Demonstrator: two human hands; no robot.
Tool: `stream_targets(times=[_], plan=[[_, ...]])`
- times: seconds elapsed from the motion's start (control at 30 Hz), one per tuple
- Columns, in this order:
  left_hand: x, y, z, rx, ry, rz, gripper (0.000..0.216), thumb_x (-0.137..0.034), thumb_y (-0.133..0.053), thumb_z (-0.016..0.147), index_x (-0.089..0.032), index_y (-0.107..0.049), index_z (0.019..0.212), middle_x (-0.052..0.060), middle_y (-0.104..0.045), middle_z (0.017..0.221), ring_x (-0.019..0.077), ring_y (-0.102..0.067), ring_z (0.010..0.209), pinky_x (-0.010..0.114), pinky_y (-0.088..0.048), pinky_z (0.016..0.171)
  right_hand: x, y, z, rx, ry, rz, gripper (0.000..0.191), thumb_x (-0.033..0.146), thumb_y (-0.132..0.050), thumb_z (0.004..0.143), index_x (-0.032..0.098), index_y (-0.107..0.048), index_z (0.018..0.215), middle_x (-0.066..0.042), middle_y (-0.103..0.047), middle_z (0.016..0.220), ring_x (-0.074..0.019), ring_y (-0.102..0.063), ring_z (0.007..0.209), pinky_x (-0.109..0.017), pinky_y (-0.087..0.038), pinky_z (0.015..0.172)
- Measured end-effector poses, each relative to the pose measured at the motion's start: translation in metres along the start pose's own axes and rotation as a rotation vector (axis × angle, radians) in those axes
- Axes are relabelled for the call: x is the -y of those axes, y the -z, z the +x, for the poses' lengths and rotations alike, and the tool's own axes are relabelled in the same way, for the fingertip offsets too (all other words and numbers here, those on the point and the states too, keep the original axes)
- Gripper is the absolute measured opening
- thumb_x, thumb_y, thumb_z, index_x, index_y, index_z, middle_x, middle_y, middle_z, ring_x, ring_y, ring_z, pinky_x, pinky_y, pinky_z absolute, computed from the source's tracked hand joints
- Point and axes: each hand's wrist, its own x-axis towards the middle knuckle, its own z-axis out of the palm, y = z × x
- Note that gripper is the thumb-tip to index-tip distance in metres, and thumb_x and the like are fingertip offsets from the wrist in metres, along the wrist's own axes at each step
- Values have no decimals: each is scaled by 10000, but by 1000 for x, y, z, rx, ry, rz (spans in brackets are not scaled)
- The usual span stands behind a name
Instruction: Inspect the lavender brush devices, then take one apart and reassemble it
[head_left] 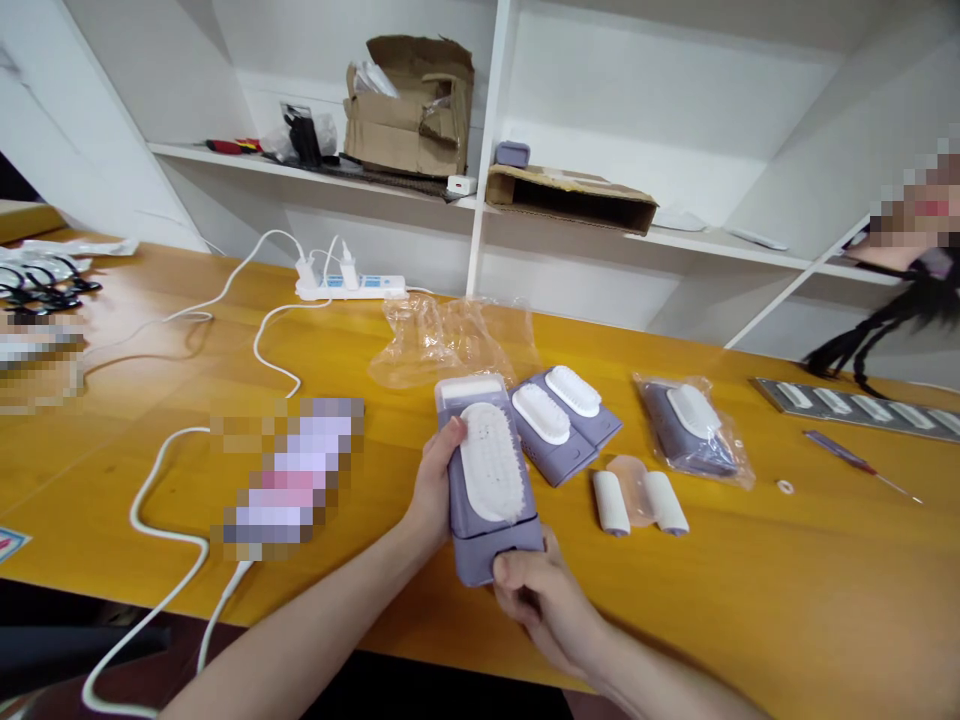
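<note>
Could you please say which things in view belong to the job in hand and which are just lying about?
Likely part of the job:
held purple case
two similar cases
bagged case
white rollers

Probably just lying about:
power strip
torn cardboard box
flat cardboard box

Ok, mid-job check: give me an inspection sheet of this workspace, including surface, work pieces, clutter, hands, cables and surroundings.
Surface: yellow-brown tabletop, shiny.
Work pieces: purple device with a white bristly oval, held; two similar units beyond it, plus a bagged unit.
Clutter: transparent plastic, white rollers, small white ring, thin tool.
Hands: left hand grips the device's side; right hand holds its near end.
Cables: power strip with white plugs; white cable into a pixelated device.
Surroundings: white shelving, cardboard boxes, another person partly visible.
</note>
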Motion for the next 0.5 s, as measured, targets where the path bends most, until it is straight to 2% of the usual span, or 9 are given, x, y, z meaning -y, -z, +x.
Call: stream_targets(times=[0.2,0.3,0.37,0.5], plan=[[2,7,7,228,186,-125,590,-578,-457,787,-108,-637,1094,147,-720,895,311,-676,831,383,-531,683,12,8,4,72,-67,-99,221,121,-658,509,178,-453,568,111,-369,427,-11,-179,368,-190,-62,358],[-1,6,9,231,239,-95,575,-556,-463,792,-105,-630,1106,150,-721,884,306,-680,811,376,-533,672,13,7,4,81,-85,-124,172,138,-630,535,174,-463,553,102,-374,414,-15,-189,357,-200,-50,355],[-1,3,8,196,213,-60,555,-534,-460,798,-93,-640,1081,151,-723,859,298,-683,786,368,-534,660,11,5,3,56,-71,-120,161,141,-631,532,176,-481,576,102,-386,407,-20,-199,352,-205,-58,355],[-1,-3,1,179,71,-22,548,-519,-463,788,-70,-654,1037,155,-722,824,303,-680,774,368,-535,646,8,4,-1,-20,-2,-117,243,132,-701,485,184,-486,586,118,-365,388,-23,-198,354,-206,-94,355]])
